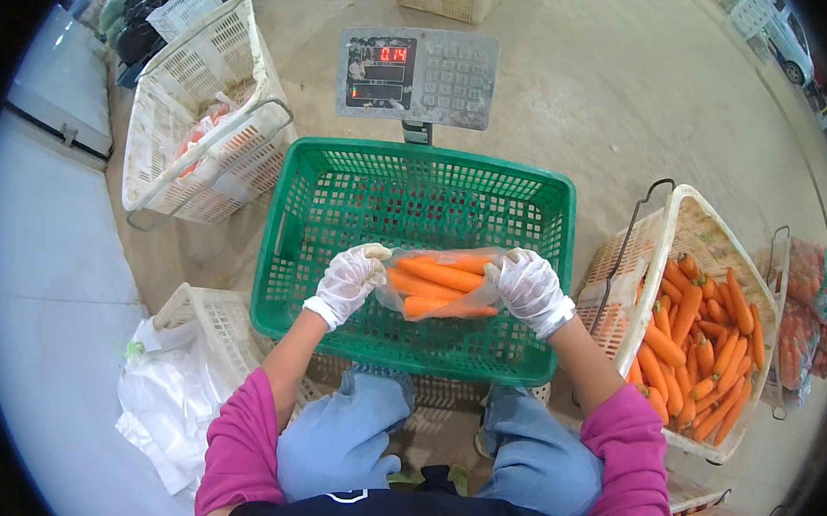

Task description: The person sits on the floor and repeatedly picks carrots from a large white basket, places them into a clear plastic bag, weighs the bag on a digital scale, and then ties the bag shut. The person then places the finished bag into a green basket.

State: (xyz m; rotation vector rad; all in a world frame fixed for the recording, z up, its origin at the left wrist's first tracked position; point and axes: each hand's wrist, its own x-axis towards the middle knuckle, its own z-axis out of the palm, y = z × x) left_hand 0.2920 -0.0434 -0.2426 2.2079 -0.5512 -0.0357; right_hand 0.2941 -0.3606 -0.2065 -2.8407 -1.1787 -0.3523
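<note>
A clear plastic bag of several orange carrots (436, 281) is held over a green plastic basket (407, 349), which sits at the scale with its keypad and lit display (417, 76). My left hand (349, 282), in a thin white glove, is closed on the bag's left end. My right hand (526, 290), gloved the same way, grips the bag's right end. Both forearms come from the lower edge in rolled pink sleeves.
A white crate of loose carrots (689, 359) stands at right, beside bagged produce (803, 314). Another white crate (203, 119) holds bags at upper left. White plastic bags (164, 404) lie over a crate at lower left. A pale wall (47, 280) runs along the left.
</note>
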